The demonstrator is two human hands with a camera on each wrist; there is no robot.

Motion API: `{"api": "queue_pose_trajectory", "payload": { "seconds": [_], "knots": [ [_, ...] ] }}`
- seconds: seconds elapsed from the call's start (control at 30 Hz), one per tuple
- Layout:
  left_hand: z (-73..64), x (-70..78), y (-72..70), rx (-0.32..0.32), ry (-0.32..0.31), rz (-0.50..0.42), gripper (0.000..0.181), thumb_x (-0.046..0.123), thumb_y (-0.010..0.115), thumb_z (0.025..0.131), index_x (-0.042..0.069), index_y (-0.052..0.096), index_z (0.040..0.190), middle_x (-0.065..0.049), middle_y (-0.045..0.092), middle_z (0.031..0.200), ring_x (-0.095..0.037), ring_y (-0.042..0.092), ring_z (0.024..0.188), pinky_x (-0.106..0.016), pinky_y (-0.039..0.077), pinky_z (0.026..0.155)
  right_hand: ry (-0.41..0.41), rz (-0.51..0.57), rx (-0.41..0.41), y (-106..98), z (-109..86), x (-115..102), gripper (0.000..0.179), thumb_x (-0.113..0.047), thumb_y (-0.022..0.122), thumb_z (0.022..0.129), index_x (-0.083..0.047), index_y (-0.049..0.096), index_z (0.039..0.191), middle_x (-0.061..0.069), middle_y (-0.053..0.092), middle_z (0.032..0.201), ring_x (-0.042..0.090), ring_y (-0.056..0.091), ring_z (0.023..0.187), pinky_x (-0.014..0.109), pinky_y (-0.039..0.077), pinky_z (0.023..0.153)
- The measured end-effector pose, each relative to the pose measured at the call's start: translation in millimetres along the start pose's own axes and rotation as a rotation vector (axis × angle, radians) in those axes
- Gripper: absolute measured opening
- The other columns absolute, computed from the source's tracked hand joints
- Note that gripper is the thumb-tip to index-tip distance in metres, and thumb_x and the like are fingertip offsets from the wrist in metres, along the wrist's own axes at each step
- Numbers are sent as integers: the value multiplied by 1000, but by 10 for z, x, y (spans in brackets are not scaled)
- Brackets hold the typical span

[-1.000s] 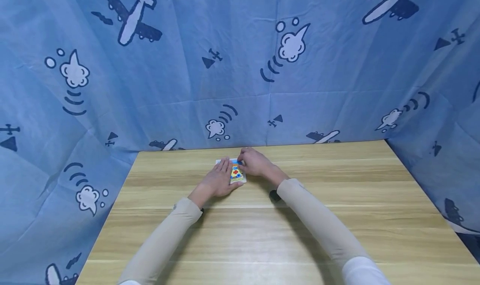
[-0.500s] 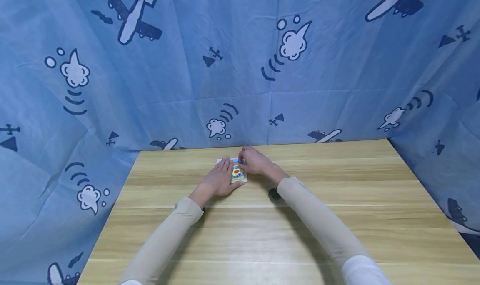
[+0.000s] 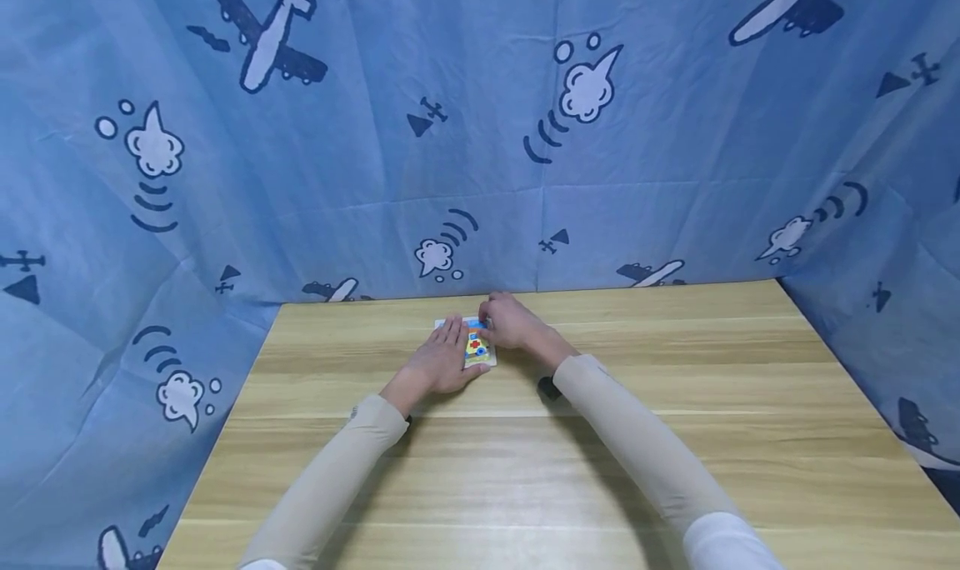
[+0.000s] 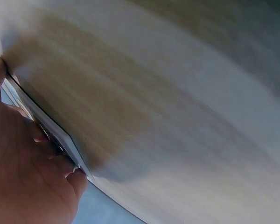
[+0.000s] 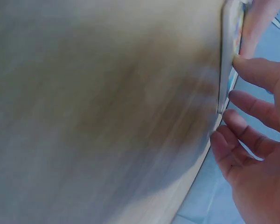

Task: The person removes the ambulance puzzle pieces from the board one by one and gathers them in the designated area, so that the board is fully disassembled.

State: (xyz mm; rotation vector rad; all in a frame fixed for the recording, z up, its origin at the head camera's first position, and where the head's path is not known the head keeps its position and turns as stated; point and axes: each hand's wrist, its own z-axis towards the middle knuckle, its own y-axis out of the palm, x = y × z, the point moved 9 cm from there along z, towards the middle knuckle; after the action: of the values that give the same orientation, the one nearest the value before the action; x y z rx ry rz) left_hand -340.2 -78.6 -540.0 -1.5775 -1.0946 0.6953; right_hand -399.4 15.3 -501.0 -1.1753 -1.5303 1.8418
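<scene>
A small picture board (image 3: 476, 355) lies flat near the back of the table. It carries a yellow vehicle with a red cross and blue wheels, and looks like a child's puzzle. My left hand (image 3: 442, 362) rests with straight fingers over its left part, thumb along the near edge; in the left wrist view the hand (image 4: 32, 172) lies against the board's pale side (image 4: 51, 126). At the board's upper right corner, my right hand (image 3: 512, 323) touches the face with bent thumb and index finger. In the right wrist view, the fingertips (image 5: 234, 96) stand apart; whether they pinch a piece is hidden.
The wooden table (image 3: 465, 478) extends around the board. Its back edge meets a blue curtain (image 3: 487, 137) printed with planes and clouds, close behind my right hand. A dark wrist strap (image 3: 550, 388) shows under the right sleeve.
Both hands stay almost in place on the board. My right fingers keep working at the upper right corner with only tiny shifts. The head view has drifted slightly.
</scene>
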Motion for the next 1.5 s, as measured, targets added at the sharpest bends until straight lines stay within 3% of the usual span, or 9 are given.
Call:
{"api": "queue_pose_trajectory", "payload": {
  "seconds": [0.43, 0.9, 1.23, 1.5],
  "knots": [
    [21, 15, -20, 4, 4, 20, 95, 70, 30, 107, -1, 11, 168, -21, 4, 177, -35, 5, 167, -46, 16, 136, 57, 170, -31, 15, 58, 109, 19, -15, 79, 93, -3, 67, 103, 9, 64, 97, 22, 56, 91, 35, 50, 84],
    [4, -15, 3, 0, -12, 10, 95, 69, 32, 106, 0, 10, 168, -20, 3, 178, -34, 5, 167, -45, 16, 137, 60, 378, 107, -61, -7, 164, 6, 0, 73, 92, -5, 69, 92, 9, 69, 90, 19, 63, 84, 29, 54, 78],
    [-27, -5, -18, 7, 0, 50, 95, 69, 30, 107, -2, 14, 167, -22, 6, 177, -35, 7, 167, -45, 16, 137, 92, 495, 142, -86, -61, 170, 10, -4, 75, 93, -3, 79, 102, 10, 77, 95, 17, 68, 86, 27, 56, 78],
    [-37, 6, -35, 17, 5, 25, 94, 69, 31, 107, -1, 13, 167, -22, 6, 177, -35, 6, 167, -45, 16, 137, 135, 613, 219, -165, -182, 312, 17, -9, 73, 97, -4, 81, 111, 13, 80, 112, 24, 73, 99, 36, 60, 90]
  ]
}}
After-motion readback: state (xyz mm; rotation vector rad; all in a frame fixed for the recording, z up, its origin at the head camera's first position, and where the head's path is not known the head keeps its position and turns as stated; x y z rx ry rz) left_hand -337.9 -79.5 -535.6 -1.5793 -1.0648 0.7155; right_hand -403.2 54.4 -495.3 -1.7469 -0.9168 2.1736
